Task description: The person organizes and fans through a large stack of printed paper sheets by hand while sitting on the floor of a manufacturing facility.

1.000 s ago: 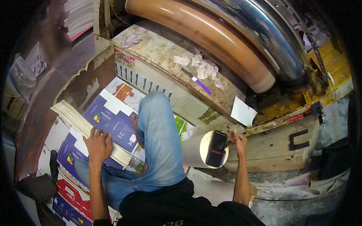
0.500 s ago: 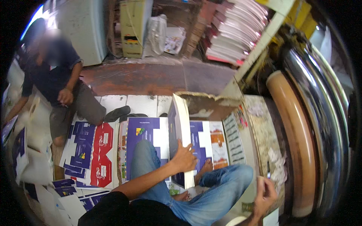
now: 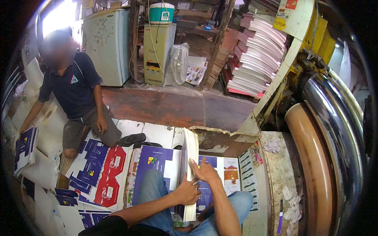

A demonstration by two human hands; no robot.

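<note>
A thick stack of cardboard sheets (image 3: 190, 145) stands on edge between my knees, its pale cut edges toward the right and a purple face to the left. My left hand (image 3: 186, 193) is closed over the stack's lower part, fingers bent across its edges. Against those same edges, slightly higher, my right hand (image 3: 206, 173) rests with thumb and forefinger spread apart. Purple-and-white printed sheets (image 3: 144, 163) lie flat left of the stack. More purple sheets (image 3: 210, 163) show behind my right hand.
At the left a person (image 3: 75, 86) kneels, one hand at a bundle of printed sheets (image 3: 26, 151). Red printed sheets (image 3: 112, 173) lie between us. Large rollers (image 3: 311, 157) stand at right beside a ledge with crumpled paper (image 3: 291, 204). Tall sheet piles (image 3: 258, 55) stand at the back.
My right hand has come from the lower right, away from the stack, onto its edges. My left hand stays on the stack. The view has tilted upward.
</note>
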